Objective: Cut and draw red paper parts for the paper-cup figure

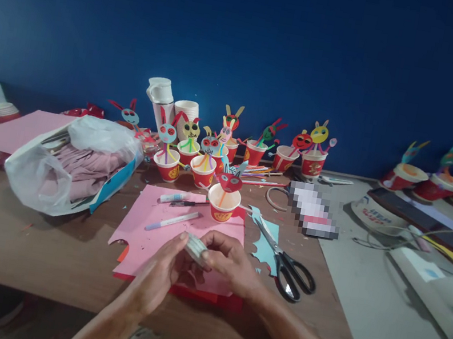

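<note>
Above the pink paper (134,223), both hands grip a small pale grey-white roll (195,248) that looks like tape. My left hand (164,266) has its thumb on the roll's left end, fingers curled beneath. My right hand (232,263) pinches the other end between thumb and fingers. Just beyond them stands a red paper cup (222,209) with a red paper face (229,183) rising on a straw. On the pink paper lie a pale marker (172,221), a dark pen (189,204) and a white tube (173,198). Black-handled scissors (286,266) rest open beside my right hand, over cut blue paper (266,245).
Several cups with paper animal faces line the back, before a blue wall (248,40). A plastic-wrapped box (39,173) of pink material is at left. A phone (313,210), a bracelet-like ring (277,197) and a dark phone-like slab (420,218) lie to the right.
</note>
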A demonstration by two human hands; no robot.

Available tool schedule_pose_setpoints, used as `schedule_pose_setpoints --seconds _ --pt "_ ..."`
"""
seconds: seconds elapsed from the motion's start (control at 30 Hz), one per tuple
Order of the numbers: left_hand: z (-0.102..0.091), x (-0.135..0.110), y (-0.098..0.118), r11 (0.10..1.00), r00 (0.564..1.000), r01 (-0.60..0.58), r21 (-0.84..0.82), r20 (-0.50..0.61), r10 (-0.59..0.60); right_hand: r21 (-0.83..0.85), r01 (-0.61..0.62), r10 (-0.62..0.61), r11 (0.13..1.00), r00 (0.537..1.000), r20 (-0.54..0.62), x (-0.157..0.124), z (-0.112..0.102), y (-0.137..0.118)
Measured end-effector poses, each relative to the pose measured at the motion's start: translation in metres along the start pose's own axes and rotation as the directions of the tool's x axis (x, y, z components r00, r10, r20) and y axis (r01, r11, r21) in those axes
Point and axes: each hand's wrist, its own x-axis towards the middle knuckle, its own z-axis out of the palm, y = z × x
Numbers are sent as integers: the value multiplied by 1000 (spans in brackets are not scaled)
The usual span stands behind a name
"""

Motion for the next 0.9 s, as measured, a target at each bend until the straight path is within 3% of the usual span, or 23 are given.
schedule_pose_setpoints --seconds 0.13,0.27,0.4,0.6,0.7,0.77,0.9 --pt "-8 2 -3 998 999 38 51 -32 -36 -66 -18 14 998 998 -57 1 -2 2" --pt "-6 2 -1 1000 1000 -4 31 -21 4 5 -12 12 1000 999 50 0 -5 2" --pt "1 -3 9 996 998 67 -53 -2 -67 51 -5 -2 999 991 136 -2 -7 -1" --pt "5 -9 12 994 999 43 -98 25 -40 18 14 -17 1000 993 121 -4 -5 -6" --pt "7 -10 11 995 999 -36 -95 29 39 -196 148 -147 969 989 21 -5 -2 -8" --pt "8 -10 12 992 994 -106 -69 16 108 -405 254 -293 878 955 -37 -5 -1 -9" --pt "1 -14 20 977 982 -187 107 20 185 -580 393 -469 714 883 21 -3 -1 -11"
